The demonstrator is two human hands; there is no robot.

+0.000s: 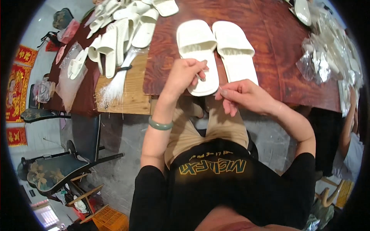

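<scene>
Two white slippers lie side by side on the dark wooden table, the left slipper and the right slipper, heels toward me. My left hand rests on the heel of the left slipper, fingers pinched over something small that I cannot make out. My right hand sits at the heel of the right slipper, thumb and forefinger pinched together on a thin thread-like piece. A green bangle circles my left wrist.
A heap of white slippers covers the table's far left. A bundle of thin white plastic strands lies on a pale board. Clear plastic bags pile up at the right. Dark chairs stand on the floor at left; another person's arm shows at right.
</scene>
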